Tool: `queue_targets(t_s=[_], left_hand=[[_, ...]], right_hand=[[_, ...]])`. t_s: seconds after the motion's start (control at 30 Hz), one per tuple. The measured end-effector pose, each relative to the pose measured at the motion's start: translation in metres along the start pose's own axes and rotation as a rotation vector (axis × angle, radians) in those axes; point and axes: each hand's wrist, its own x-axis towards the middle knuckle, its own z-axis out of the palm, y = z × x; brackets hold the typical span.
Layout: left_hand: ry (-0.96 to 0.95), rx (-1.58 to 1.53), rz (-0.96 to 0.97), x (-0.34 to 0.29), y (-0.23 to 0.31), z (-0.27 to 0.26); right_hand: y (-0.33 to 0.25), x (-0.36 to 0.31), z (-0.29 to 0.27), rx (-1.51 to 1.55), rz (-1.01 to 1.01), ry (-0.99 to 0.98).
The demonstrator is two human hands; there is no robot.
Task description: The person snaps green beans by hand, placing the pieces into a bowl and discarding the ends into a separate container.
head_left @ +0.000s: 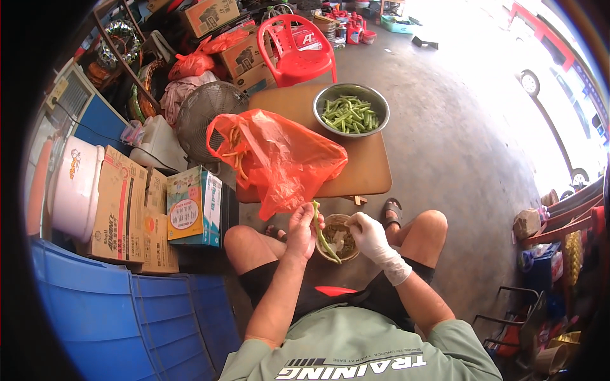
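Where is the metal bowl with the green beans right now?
In the head view, the metal bowl sits on the far right corner of the table, beyond and right of the red plastic bag.

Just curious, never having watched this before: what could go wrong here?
The bean in the left hand could slip into the bin below. The bag overhangs the table, so it might slide off. The bowl sits by the table's edge; a bump might tip it.
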Motion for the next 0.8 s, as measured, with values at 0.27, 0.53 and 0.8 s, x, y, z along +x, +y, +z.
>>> queue_targets(t_s=[0.27, 0.53, 0.8], left_hand=[[-0.077, 0.188, -0.178, -0.001, -0.022, 0.012], [-0.322, 0.553, -0.064, -0.006, -0.033, 0.014], [-0.280, 1.080, 0.221, -0.004, -0.020, 0.028]], right_hand=[[-0.033, 0.025, -0.006, 0.311, 0.021, -0.007], [-0.017, 0.035, -0.036, 0.583, 0.292, 0.112], [-0.002, 0.028, -0.068, -0.063, -0.080, 0.138]])
